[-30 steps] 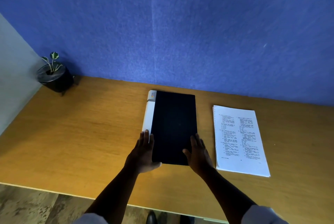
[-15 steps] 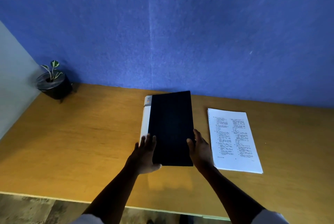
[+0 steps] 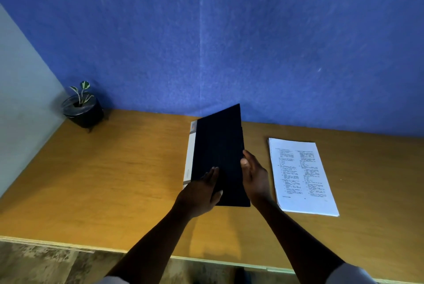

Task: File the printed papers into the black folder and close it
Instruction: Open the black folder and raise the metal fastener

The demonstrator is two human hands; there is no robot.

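Observation:
The black folder point(image 3: 218, 148) with a white spine strip lies in the middle of the wooden desk point(image 3: 114, 180). Its front cover is raised at the right edge, hinging on the left spine. My right hand point(image 3: 254, 176) grips the cover's right edge, thumb on top. My left hand point(image 3: 202, 192) rests on the cover near its lower left corner, fingers spread flat. The stack of printed papers point(image 3: 300, 176) lies flat on the desk just right of the folder, apart from both hands. The folder's inside is hidden.
A small black pot with a green plant point(image 3: 82, 109) stands at the desk's far left corner. A blue wall point(image 3: 229, 42) rises directly behind the desk. The desk's front edge point(image 3: 68, 241) runs along the bottom.
The folder's cover, flat a second ago, has lifted at its right edge. My right hand moved from the lower corner up along the right edge. My left hand stayed low on the cover.

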